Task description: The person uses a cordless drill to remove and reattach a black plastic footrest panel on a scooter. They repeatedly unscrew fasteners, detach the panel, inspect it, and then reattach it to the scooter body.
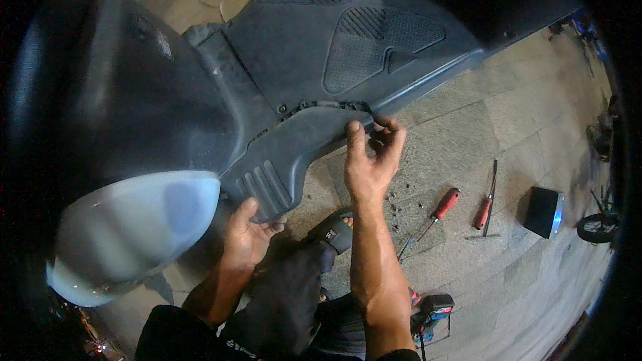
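Note:
A dark plastic side panel (281, 160) with raised ribs lies along the edge of a scooter's textured floorboard (378, 53), with a gap and dark fittings along its upper edge. My left hand (251, 234) is closed on the panel's lower left end, thumb at its edge and fingers curled beneath. My right hand (371, 157) grips the panel's right end, thumb on the face and fingers round the edge. A pale curved body part (134, 234) sits left of the panel, below a dark upright housing (147, 120).
On the paving (461, 127) at right lie red-handled screwdrivers (445, 204), a T-bar tool (488, 194), several small fasteners (401, 197) and a black box (542, 210). A power tool (435, 311) is by my right forearm; my sandalled foot (331, 234) is below the panel. A wheel (597, 227) stands far right.

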Motion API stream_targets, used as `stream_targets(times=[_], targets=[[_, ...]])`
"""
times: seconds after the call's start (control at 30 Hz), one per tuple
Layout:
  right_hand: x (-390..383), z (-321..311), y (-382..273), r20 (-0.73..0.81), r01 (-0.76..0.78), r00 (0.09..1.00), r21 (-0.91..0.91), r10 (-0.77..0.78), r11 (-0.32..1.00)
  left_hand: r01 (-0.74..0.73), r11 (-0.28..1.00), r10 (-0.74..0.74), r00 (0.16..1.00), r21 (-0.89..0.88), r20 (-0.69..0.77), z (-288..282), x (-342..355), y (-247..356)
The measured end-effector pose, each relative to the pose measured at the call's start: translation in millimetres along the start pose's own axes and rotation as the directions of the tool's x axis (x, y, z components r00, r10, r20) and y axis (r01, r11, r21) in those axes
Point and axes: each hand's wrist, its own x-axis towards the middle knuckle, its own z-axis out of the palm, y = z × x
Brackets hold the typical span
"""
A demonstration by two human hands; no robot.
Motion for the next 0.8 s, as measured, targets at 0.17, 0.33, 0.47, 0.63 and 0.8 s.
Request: stream_targets(times=[0.17, 0.33, 0.47, 0.63, 0.8], targets=[[8, -5, -10, 0.201, 0.485, 0.874, -0.276, -0.443, 0.830, 0.012, 1.000, -0.012, 1.000, -0.008, -0.001, -4, -1, 0], [20, -20, -15, 0.351, 0.535, 0.833, -0.312, -0.428, 0.785, 0.011, 0.997, -0.010, 1.000, -0.075, 0.013, -2, 0, -1], [18, -16, -16, 0.277, 0.479, 0.874, -0.341, -0.400, 0.809, 0.034, 0.998, -0.033, 0.999, -0.054, 0.027, -2, 2, 2], [27, -26, -13, 0.475, 0.652, 0.744, -0.362, -0.470, 0.666, 0.052, 0.999, -0.052, 0.998, -0.017, 0.021, 4, -6, -1], [40, -29, -43, 0.637, 0.746, 0.641, -0.387, -0.429, 0.542, 0.113, 0.993, -0.112, 0.993, 0.018, -0.030, 12, -19, 10]])
